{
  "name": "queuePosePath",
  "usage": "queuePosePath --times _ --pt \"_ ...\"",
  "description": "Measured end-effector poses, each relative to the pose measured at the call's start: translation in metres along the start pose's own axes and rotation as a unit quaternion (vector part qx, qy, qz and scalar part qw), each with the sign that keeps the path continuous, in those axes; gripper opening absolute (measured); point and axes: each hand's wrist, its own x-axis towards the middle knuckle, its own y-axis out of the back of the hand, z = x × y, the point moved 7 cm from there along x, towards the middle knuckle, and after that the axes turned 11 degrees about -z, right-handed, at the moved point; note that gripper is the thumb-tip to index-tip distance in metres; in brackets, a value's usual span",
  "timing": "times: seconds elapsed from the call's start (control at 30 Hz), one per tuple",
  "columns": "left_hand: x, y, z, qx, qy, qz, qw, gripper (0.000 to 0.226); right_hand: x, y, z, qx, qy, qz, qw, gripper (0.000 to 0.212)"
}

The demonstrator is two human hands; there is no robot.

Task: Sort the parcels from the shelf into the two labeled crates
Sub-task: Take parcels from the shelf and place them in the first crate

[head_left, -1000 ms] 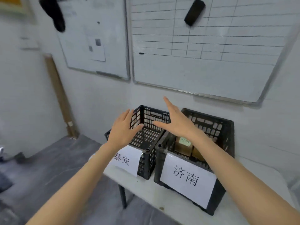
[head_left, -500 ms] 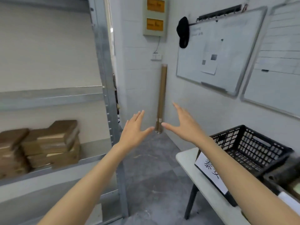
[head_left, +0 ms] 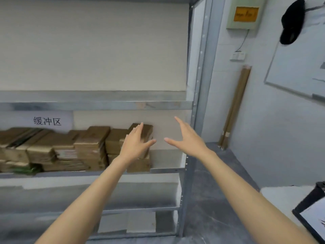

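Observation:
Several brown cardboard parcels (head_left: pixel 91 147) are stacked on the middle board of a grey metal shelf (head_left: pixel 98 104). My left hand (head_left: pixel 135 143) is stretched out with straight fingers in front of the rightmost stack (head_left: pixel 146 131), empty. My right hand (head_left: pixel 188 138) is spread open to the right of that stack, in front of the bare back panel, holding nothing. Only a corner of one black crate (head_left: pixel 311 206) with a white label shows at the lower right edge.
A white sign (head_left: pixel 47 121) with black characters hangs behind the parcels. The shelf's upright post (head_left: pixel 198 106) stands just right of my right hand. A cardboard tube (head_left: pixel 235 106) leans in the corner. A white table (head_left: pixel 284 196) bears the crate. A whiteboard (head_left: pixel 299 67) hangs on the right wall.
The view has swung left from the crates to the shelf. Both open, empty hands have moved with it and now reach toward the rightmost parcel stack.

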Motion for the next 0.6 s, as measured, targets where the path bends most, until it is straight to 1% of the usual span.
queuePosePath --times 0.13,0.23,0.4,0.5,0.6 --pt "0.024 0.027 -0.057 -0.005 0.025 0.001 1.0 0.095 0.063 -0.041 -0.02 0.05 0.016 -0.039 0.998 0.097" --pt "0.041 0.035 -0.094 0.01 0.05 0.001 0.999 0.1 0.104 -0.072 -0.025 0.073 0.016 -0.058 0.996 0.099" --pt "0.066 0.024 -0.138 0.002 0.069 -0.043 0.997 0.104 0.15 -0.125 -0.007 0.08 -0.019 -0.106 0.991 0.105" --pt "0.078 0.015 -0.152 0.022 0.071 -0.068 0.995 0.11 0.165 -0.151 0.01 0.079 -0.048 -0.132 0.987 0.113" --pt "0.089 0.005 -0.168 0.031 0.078 -0.101 0.991 0.117 0.175 -0.17 0.02 0.106 -0.059 -0.148 0.982 0.122"
